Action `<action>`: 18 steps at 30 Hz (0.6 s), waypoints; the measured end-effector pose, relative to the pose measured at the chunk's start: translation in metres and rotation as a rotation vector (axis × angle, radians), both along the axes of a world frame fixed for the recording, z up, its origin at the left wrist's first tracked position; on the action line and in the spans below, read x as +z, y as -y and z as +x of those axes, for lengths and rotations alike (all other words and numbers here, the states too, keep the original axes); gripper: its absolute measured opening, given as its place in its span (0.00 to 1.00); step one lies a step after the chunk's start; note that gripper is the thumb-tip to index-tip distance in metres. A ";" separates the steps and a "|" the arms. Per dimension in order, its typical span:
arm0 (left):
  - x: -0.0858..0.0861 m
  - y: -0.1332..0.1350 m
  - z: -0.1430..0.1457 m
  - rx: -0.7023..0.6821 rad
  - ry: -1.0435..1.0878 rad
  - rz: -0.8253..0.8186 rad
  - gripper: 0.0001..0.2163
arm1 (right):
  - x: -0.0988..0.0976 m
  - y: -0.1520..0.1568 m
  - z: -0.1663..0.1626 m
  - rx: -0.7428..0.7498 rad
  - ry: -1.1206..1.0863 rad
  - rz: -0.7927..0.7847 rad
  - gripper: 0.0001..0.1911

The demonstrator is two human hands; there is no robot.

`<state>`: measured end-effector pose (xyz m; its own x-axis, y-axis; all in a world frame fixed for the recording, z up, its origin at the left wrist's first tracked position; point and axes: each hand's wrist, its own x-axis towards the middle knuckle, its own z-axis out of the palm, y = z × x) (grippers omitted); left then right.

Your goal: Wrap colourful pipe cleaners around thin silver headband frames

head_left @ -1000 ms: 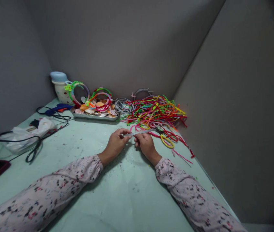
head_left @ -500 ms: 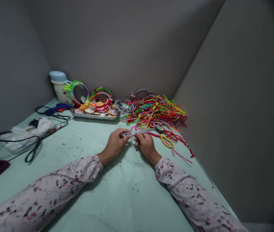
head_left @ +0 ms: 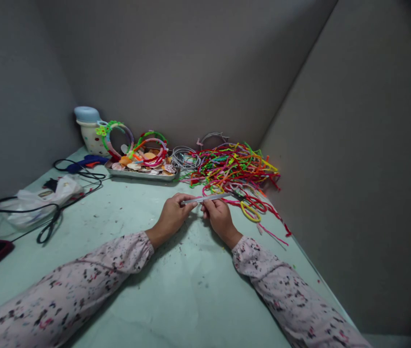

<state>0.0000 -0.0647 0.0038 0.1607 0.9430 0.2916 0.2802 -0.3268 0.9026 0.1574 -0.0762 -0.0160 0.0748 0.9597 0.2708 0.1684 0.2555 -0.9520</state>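
Both my hands rest on the pale green table (head_left: 176, 290), pinching one thin grey strip (head_left: 211, 197) that runs between them. My left hand (head_left: 173, 216) grips its left end with thumb and fingers closed. My right hand (head_left: 218, 215) pinches it near the middle, and the strip's far end points right toward a pile of coloured pipe cleaners (head_left: 236, 169). A yellow loop (head_left: 249, 211) lies just right of my right hand.
A metal tray (head_left: 143, 174) with shells and decorated hoops sits at the back, beside a white jar with a blue lid (head_left: 88, 126). A blue glue gun (head_left: 85, 163), black cables, a plastic bag (head_left: 38, 199) and scissors (head_left: 50, 227) lie left. Grey walls close in behind and right.
The grey strip has slid slightly left through my fingers. Both hands stay in nearly the same place.
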 end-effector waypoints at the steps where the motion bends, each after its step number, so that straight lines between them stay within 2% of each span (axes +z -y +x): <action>1: 0.000 0.000 0.000 -0.003 -0.002 0.002 0.10 | 0.000 0.000 0.000 -0.001 0.007 0.006 0.18; 13: 0.005 0.003 0.000 -0.024 -0.009 -0.022 0.09 | 0.001 0.002 0.000 -0.021 0.057 0.020 0.20; 18: -0.001 0.002 0.000 -0.030 -0.024 0.042 0.09 | 0.004 0.003 -0.002 -0.024 0.086 0.039 0.19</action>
